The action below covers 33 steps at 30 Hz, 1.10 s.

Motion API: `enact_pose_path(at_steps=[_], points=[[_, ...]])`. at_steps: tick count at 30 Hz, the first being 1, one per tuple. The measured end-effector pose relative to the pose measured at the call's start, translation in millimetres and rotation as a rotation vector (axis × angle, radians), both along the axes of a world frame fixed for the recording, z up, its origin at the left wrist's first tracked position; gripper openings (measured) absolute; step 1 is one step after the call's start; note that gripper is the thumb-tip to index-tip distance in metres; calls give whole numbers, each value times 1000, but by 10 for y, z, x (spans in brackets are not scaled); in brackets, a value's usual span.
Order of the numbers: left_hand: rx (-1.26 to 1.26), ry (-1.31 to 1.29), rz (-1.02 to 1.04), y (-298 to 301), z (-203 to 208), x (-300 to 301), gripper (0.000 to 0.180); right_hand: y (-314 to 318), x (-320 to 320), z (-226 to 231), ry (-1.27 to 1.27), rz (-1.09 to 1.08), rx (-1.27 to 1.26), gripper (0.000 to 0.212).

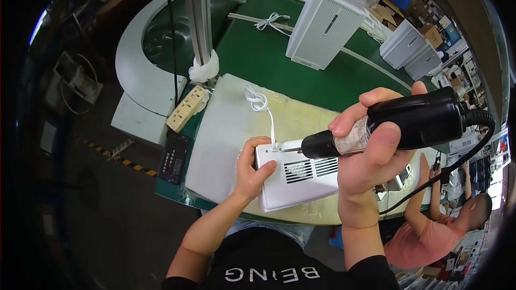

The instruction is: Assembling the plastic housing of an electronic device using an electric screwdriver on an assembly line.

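Note:
A white appliance with black slotted vents [293, 190] lies on the pale mat in front of me. My left hand [251, 169] grips its left end, thumb on the upper face and fingers round the far edge. In my right hand [371, 156] is a black electric screwdriver [414, 121], held level with its bit pointing left. The bit's tip reaches the appliance's far left corner; whether it touches a screw is too small to tell. From that corner runs a white power cord [258, 99], bundled on the mat.
A tall white unit [328, 27] stands on the green conveyor belt [252, 48], with more white units [408, 45] farther right. A power strip [187, 108] and metal post [199, 16] are at left. A co-worker [430, 236] sits at right. The screwdriver's black cable [446, 174] hangs beside my right arm.

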State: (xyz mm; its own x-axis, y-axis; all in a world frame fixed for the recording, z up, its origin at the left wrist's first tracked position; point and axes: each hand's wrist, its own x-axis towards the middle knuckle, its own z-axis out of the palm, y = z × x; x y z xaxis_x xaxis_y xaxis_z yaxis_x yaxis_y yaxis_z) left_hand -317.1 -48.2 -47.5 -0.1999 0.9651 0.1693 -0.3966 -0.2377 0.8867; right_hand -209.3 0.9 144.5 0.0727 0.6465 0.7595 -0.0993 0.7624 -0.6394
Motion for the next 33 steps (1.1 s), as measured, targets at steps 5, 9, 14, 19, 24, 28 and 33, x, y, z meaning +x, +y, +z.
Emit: enact_pose_path(at_steps=[5,9,14,19,24,28,33], points=[[-2,-50,-10,-6,55,4,43,87,-59,-49,-68,92,6,74],[-20,-21,-25,6,46,-17,43,133,-134,-98,-121,149,-33,75],[-17,-38,-36,21,33,-34,44,236,-176,-138,-166,146,-4,78],[-8,-48,-36,28,33,-26,44,256,-215,-134,-148,203,-70,77],[-1,-50,-56,14,40,-34,43,299,-246,-215,-106,241,-47,75],[-32,-55,-42,1,39,-5,44,282,-238,-206,-52,291,-55,69],[-49,-28,-22,-39,37,-2,46,110,156,32,-44,147,24,60]])
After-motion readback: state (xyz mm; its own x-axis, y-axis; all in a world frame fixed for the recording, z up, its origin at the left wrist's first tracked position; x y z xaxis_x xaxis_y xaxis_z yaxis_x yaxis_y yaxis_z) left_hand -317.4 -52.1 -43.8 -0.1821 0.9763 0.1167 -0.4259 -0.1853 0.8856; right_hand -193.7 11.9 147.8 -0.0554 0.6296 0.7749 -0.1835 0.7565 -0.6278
